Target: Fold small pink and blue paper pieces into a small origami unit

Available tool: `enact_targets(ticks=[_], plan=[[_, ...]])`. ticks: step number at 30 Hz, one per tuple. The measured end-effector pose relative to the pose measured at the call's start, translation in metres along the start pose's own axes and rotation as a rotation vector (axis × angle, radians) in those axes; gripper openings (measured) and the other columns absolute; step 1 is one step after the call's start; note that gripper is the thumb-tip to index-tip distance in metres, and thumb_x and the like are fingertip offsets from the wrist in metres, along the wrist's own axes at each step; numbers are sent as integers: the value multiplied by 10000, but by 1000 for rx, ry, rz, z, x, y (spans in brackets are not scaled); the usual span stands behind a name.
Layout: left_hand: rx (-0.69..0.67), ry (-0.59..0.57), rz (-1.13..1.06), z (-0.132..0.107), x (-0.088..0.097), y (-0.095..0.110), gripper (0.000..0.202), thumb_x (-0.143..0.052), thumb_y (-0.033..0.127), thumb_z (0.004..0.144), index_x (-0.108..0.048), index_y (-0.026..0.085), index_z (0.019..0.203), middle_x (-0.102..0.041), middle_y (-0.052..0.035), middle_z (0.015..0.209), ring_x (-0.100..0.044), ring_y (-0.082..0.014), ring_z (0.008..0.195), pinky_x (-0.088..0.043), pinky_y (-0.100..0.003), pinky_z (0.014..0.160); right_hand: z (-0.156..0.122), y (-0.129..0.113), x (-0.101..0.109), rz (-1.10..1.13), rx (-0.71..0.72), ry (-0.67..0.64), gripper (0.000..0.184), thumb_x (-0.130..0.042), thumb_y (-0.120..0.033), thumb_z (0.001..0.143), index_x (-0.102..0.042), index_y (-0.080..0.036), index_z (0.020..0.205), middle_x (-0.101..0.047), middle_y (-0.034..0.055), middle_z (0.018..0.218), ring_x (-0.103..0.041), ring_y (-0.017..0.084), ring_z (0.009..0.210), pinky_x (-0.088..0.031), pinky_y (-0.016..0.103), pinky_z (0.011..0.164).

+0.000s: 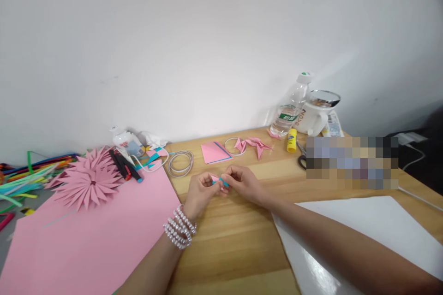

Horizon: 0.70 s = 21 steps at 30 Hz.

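Over the middle of the wooden table, my left hand and my right hand meet at a small folded piece of pink and blue paper. Both hands pinch it between thumb and fingers, which cover much of it. Just beyond them lies a stack of square pink paper with blue edges showing. To its right sit several pink folded paper pieces with pointed tips. Pearl-like bracelets circle my left wrist.
A large pink sheet on the left bears pink paper flowers and black pens. Coiled cable lies near the wall. A water bottle, white mug, yellow glue stick, scissors and white sheet are rightward.
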<state>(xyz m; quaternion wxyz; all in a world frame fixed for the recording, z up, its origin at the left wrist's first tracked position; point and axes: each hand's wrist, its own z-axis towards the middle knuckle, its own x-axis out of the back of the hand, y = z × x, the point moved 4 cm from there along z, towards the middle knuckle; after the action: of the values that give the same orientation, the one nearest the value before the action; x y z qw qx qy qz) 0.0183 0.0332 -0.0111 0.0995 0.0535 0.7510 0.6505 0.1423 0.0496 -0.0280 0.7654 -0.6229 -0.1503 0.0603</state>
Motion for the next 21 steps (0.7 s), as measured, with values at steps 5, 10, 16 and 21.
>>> enact_targets(ticks=[5,10,16,21], plan=[[29,-12,-56,0,1,-5,206,-702,272,594,-605,94,629,-654,-57,573,-620,-163,541,-532,-303,556,-3,-1,1,-180,78,84,230,-543,-352,754,-548,-179,602,-520,-11,513,-425,99,471,-305,222,468],[89,45,-87,2,4,-10,197,-702,260,593,-606,88,607,-653,-62,574,-614,-153,536,-524,-277,545,0,3,-1,-41,7,-3,201,-551,-338,748,-565,-174,633,-548,-12,541,-482,106,489,-353,227,495],[80,1,-133,5,6,-7,192,-667,277,650,-616,94,631,-648,-51,610,-617,-138,586,-519,-250,578,4,12,-4,221,-52,-105,192,-597,-339,711,-580,-155,764,-597,-1,675,-548,108,599,-427,239,598],[83,-11,-100,7,10,-13,213,-661,301,664,-612,94,665,-663,-67,635,-629,-154,597,-522,-272,585,6,16,-4,298,-104,-104,227,-638,-361,670,-567,-158,740,-601,-10,628,-564,110,561,-451,250,581]])
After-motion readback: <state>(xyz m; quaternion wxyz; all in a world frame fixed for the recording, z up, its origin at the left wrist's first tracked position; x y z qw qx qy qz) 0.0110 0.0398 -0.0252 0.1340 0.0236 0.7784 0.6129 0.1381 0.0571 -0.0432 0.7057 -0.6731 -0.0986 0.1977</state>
